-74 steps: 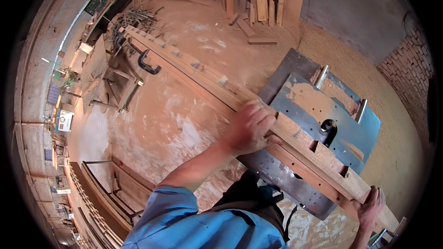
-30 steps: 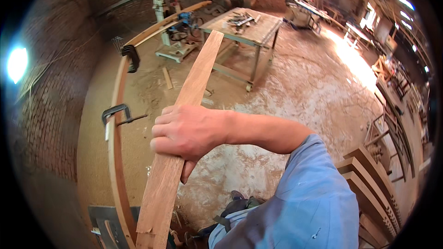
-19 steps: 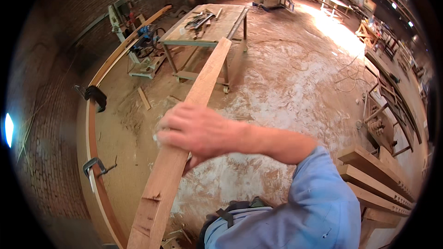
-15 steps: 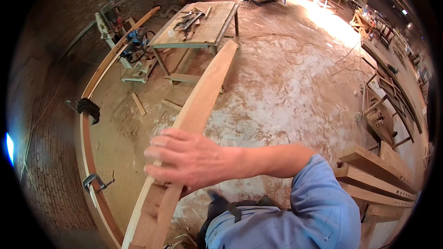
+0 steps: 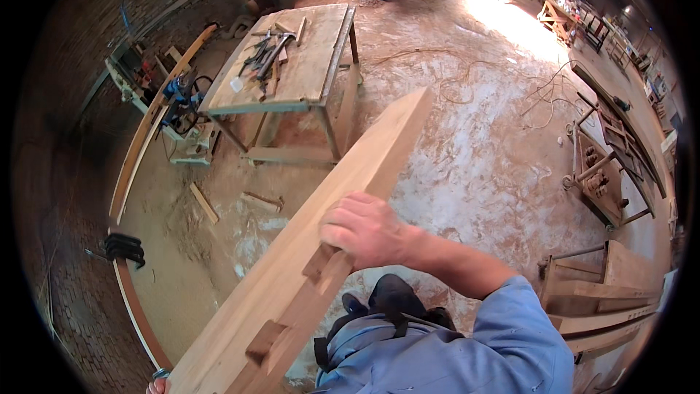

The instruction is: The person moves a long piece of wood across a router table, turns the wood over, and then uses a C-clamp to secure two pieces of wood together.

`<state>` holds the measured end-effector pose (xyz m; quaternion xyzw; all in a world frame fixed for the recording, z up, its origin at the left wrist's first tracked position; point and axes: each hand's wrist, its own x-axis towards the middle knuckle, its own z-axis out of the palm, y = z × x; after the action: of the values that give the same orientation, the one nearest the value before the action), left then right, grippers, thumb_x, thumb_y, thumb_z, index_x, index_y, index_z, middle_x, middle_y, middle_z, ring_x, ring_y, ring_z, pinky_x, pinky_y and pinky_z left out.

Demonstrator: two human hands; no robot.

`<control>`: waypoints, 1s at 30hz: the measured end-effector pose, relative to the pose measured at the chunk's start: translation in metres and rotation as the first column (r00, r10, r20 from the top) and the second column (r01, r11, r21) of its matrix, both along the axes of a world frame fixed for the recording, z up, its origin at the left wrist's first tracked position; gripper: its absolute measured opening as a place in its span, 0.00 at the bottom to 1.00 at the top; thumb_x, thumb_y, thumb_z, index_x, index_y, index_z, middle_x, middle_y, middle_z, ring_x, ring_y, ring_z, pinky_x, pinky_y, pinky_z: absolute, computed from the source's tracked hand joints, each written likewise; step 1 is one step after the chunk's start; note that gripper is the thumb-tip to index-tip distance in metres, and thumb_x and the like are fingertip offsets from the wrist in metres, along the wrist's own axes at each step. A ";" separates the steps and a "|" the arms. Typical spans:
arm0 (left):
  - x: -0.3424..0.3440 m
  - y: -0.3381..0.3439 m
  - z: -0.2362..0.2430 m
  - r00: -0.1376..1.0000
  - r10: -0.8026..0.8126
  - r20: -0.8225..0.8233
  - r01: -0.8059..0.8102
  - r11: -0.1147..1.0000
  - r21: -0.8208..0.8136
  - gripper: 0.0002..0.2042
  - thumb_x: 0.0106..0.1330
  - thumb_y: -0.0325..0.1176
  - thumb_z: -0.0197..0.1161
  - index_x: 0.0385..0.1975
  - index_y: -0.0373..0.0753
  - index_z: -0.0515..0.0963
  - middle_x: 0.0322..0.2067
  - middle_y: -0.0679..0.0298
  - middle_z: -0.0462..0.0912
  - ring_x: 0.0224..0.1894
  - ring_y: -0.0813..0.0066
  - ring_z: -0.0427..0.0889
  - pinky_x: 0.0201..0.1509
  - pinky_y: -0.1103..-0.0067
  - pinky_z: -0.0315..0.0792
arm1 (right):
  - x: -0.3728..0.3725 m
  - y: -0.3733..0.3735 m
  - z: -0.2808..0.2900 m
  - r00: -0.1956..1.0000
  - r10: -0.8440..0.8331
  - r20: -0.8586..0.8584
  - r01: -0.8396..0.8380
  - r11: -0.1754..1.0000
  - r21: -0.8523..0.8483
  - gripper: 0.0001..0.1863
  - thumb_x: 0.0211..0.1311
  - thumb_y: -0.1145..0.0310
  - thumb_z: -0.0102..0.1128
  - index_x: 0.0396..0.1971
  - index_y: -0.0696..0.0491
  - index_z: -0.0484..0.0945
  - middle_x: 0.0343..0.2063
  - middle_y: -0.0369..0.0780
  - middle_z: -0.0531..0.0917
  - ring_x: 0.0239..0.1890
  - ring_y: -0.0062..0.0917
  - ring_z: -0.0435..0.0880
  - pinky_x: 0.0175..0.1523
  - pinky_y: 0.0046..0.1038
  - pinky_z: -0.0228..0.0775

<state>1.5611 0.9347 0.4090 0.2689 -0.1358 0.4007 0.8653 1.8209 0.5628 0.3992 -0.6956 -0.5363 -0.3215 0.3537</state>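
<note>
A long wooden beam (image 5: pixel 292 248) slants from the lower left edge up toward the middle, its far end in the air. Two rectangular notches are cut in its right-hand face, a farther one (image 5: pixel 318 265) and a nearer one (image 5: pixel 267 342). My right hand (image 5: pixel 364 230) is closed over the beam's right edge beside the farther notch, the fingers lying on the top face and the thumb hidden. At the bottom left, only a few fingertips of my left hand (image 5: pixel 156 386) show, curled at the beam's left edge; the rest is out of sight.
A worktable (image 5: pixel 335 36) carrying hand tools (image 5: pixel 270 58) stands ahead. Along the left runs a curved wooden strip (image 5: pixel 135 314) with a black clamp (image 5: pixel 124 248). Offcuts (image 5: pixel 204 202) lie on the floor. Stacked timbers (image 5: pixel 601 299) and a metal-framed cart (image 5: pixel 594 168) are at the right.
The beam has swung right and tilted, bringing its notched face into view. My right hand has shifted right with it, and fingertips of my left hand now show at the lower left.
</note>
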 end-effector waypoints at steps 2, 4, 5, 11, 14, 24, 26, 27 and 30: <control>0.034 0.002 0.010 1.000 -0.004 0.014 0.003 1.000 0.014 0.19 0.79 0.42 0.44 0.53 0.31 0.73 0.42 0.52 0.82 0.45 0.63 0.81 0.52 0.66 0.78 | 0.046 -0.018 0.003 0.999 -0.053 0.011 0.053 0.998 0.025 0.14 0.43 0.69 0.62 0.33 0.52 0.74 0.28 0.37 0.77 0.31 0.32 0.80 0.40 0.33 0.72; 0.074 -0.002 0.012 0.999 -0.022 0.024 0.022 1.000 0.012 0.19 0.80 0.42 0.43 0.53 0.31 0.73 0.42 0.52 0.82 0.44 0.63 0.81 0.52 0.67 0.77 | 0.093 -0.041 0.008 0.994 -0.109 0.008 0.109 0.994 -0.015 0.14 0.43 0.68 0.63 0.33 0.52 0.74 0.29 0.37 0.78 0.31 0.32 0.80 0.40 0.33 0.72; 0.098 -0.006 0.011 0.999 -0.030 0.034 0.029 1.000 0.009 0.19 0.80 0.41 0.43 0.53 0.31 0.73 0.42 0.52 0.82 0.44 0.63 0.81 0.52 0.67 0.77 | 0.117 -0.056 0.008 0.991 -0.137 0.006 0.137 0.990 -0.038 0.15 0.42 0.68 0.63 0.33 0.52 0.74 0.29 0.37 0.79 0.30 0.32 0.80 0.40 0.32 0.72; 0.261 -0.072 0.002 0.999 -0.016 0.038 0.017 1.000 -0.016 0.18 0.81 0.40 0.42 0.52 0.30 0.72 0.41 0.52 0.82 0.44 0.63 0.81 0.52 0.67 0.77 | 0.279 -0.146 0.009 0.987 -0.158 0.016 0.159 0.983 -0.095 0.21 0.39 0.63 0.73 0.34 0.53 0.75 0.31 0.40 0.83 0.30 0.34 0.83 0.39 0.35 0.78; 0.334 -0.115 -0.001 1.000 0.025 0.007 -0.024 0.999 -0.027 0.18 0.81 0.39 0.41 0.52 0.30 0.72 0.41 0.52 0.82 0.44 0.63 0.81 0.52 0.67 0.77 | 0.359 -0.178 0.020 0.990 -0.138 -0.023 0.135 0.984 -0.119 0.22 0.38 0.60 0.74 0.33 0.54 0.76 0.30 0.40 0.82 0.30 0.34 0.83 0.38 0.35 0.77; 0.585 -0.212 -0.067 0.835 0.431 -0.343 -0.418 0.901 0.116 0.20 0.81 0.39 0.40 0.58 0.31 0.70 0.44 0.52 0.82 0.48 0.64 0.82 0.61 0.69 0.77 | 0.617 -0.229 0.014 0.988 -0.126 -0.087 0.098 0.957 -0.273 0.26 0.35 0.53 0.74 0.33 0.54 0.77 0.31 0.40 0.82 0.31 0.35 0.83 0.38 0.34 0.76; 0.636 -0.215 -0.099 0.914 0.296 -0.278 -0.305 0.952 0.009 0.21 0.81 0.41 0.42 0.61 0.30 0.69 0.47 0.52 0.82 0.52 0.65 0.81 0.65 0.69 0.74 | 0.671 -0.242 0.000 0.992 -0.112 -0.056 0.086 0.935 -0.343 0.26 0.35 0.53 0.74 0.33 0.53 0.77 0.31 0.40 0.82 0.32 0.35 0.83 0.39 0.34 0.76; 0.659 -0.218 -0.116 0.916 0.276 -0.289 -0.295 0.955 -0.023 0.22 0.80 0.42 0.43 0.61 0.30 0.68 0.48 0.52 0.81 0.53 0.64 0.81 0.65 0.68 0.74 | 0.701 -0.246 -0.005 0.995 -0.098 -0.033 0.078 0.924 -0.375 0.26 0.35 0.53 0.74 0.33 0.53 0.78 0.31 0.40 0.82 0.32 0.35 0.83 0.39 0.34 0.76; 0.724 -0.229 -0.177 0.858 0.305 -0.413 -0.367 0.927 -0.076 0.26 0.77 0.49 0.46 0.57 0.30 0.70 0.47 0.52 0.81 0.50 0.58 0.80 0.63 0.64 0.73 | 0.783 -0.255 0.002 0.992 -0.123 -0.033 0.094 0.883 -0.459 0.19 0.39 0.63 0.70 0.34 0.53 0.78 0.32 0.40 0.82 0.35 0.34 0.83 0.43 0.34 0.76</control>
<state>2.2852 0.7057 0.2324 0.2969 0.1213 0.4924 0.8091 2.6036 0.3078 0.4011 -0.7977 -0.5459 -0.1843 0.1781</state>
